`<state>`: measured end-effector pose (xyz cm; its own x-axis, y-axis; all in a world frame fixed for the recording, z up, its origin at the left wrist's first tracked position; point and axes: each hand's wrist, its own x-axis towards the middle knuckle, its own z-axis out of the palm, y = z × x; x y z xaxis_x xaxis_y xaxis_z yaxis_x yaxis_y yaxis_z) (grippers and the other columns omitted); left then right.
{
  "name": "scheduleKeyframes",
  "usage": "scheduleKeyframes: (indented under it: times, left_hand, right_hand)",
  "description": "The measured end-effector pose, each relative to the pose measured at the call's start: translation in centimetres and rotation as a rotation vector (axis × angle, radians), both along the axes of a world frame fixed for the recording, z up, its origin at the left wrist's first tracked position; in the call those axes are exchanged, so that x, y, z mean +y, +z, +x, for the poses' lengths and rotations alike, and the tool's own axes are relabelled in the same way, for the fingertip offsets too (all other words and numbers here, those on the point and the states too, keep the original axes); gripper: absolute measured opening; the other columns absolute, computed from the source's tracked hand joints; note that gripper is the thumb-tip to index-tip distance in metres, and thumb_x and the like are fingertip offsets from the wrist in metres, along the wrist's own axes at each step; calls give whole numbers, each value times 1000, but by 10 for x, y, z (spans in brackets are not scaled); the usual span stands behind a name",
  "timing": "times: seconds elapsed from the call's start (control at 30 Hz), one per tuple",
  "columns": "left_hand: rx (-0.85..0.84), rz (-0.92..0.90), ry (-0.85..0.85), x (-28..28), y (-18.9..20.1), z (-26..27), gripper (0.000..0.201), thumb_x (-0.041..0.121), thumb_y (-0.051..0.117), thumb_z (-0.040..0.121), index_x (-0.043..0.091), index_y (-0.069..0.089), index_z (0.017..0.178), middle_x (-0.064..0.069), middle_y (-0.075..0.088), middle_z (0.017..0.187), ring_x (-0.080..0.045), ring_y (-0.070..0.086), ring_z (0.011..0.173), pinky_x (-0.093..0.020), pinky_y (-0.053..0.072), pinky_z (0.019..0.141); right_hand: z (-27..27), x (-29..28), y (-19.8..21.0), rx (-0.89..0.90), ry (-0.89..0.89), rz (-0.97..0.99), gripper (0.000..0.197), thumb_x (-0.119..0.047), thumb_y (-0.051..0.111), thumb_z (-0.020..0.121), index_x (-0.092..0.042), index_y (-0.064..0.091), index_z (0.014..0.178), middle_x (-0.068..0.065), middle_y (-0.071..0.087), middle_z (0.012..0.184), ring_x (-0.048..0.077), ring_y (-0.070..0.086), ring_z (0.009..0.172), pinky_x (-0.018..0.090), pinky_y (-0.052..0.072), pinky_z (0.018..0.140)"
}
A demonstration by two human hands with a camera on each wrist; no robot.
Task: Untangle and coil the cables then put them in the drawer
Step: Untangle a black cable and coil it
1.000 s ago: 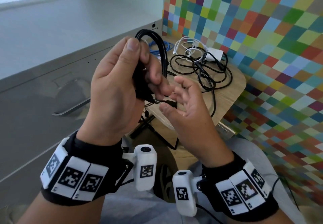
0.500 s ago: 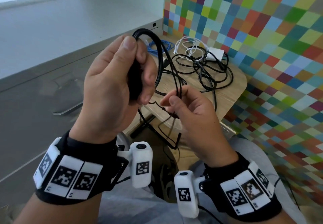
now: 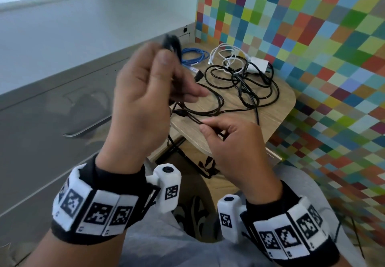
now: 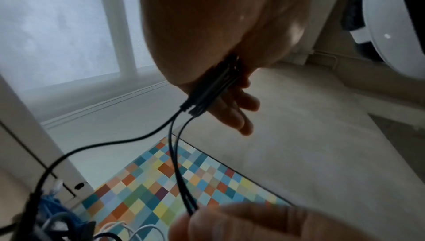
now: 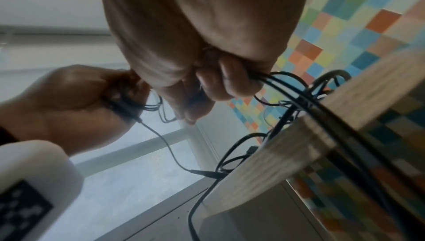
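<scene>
We hold our left hand [image 3: 143, 92] raised above the near edge of the small light-wood worktop [image 3: 279, 108], thumb and palm clamped on a bunched coil of thin black cable [image 3: 171, 42], while the outer fingers [image 4: 241, 110] stretch out straight. From that bundle several black strands [image 4: 174, 154] drop toward our right hand [image 3: 233, 139], which sits lower and nearer to us, its thumb and forefinger pinching the same black cable and the other fingers curled around it. The view is blurred at the left hand, so we cannot tell how many loops it holds.

Farther back on the worktop lies a loose tangle of black cables [image 3: 250, 83], with a white cable [image 3: 227, 56] and a white charger block [image 3: 259, 66] lying partly on top of it. A coiled blue cable [image 3: 193, 57] rests at the worktop's far left corner. To our left stands a grey drawer front with a metal handle [image 3: 87, 127], closed. A wall of coloured squares [image 3: 312, 27] runs behind and to the right.
</scene>
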<state>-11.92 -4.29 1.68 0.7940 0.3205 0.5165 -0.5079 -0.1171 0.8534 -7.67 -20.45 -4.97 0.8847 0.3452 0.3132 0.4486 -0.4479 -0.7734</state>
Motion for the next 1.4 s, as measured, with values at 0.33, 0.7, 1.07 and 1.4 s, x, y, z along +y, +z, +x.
scheduleKeyframes:
  times: [0.33, 0.7, 1.07, 1.4]
  left_hand:
    - [193, 844, 88, -10, -18, 6, 21, 31, 44, 105, 22, 50, 86, 6, 69, 78, -11, 59, 66, -33, 45, 60]
    - [651, 510, -445, 11, -21, 7, 41, 35, 50, 108, 14, 76, 84, 5, 38, 51, -18, 31, 47, -28, 28, 48]
    - [495, -282, -909, 13, -22, 3, 29, 24, 48, 101, 13, 54, 74, 5, 30, 57, -8, 20, 46, -26, 11, 42]
    - [302, -594, -693, -4, -15, 6, 31, 33, 37, 104, 19, 51, 80, 9, 32, 58, -8, 19, 45, -23, 19, 42]
  right_hand:
    - [-5, -4, 20, -266, 127, -55, 20, -30, 66, 91, -20, 74, 76, -3, 66, 65, 19, 60, 58, 40, 48, 51]
    - [12, -48, 51, 11, 102, 22, 14, -21, 86, 82, -33, 83, 89, -25, 77, 86, -4, 73, 79, 12, 55, 71]
    - [21, -46, 48, -53, -49, 273, 18, -14, 78, 92, -31, 79, 97, -17, 78, 88, 2, 75, 88, 15, 57, 77]
    - [13, -23, 25, 149, 22, 322, 11, -16, 73, 97, -26, 78, 97, -5, 77, 80, 3, 64, 59, 17, 49, 56]
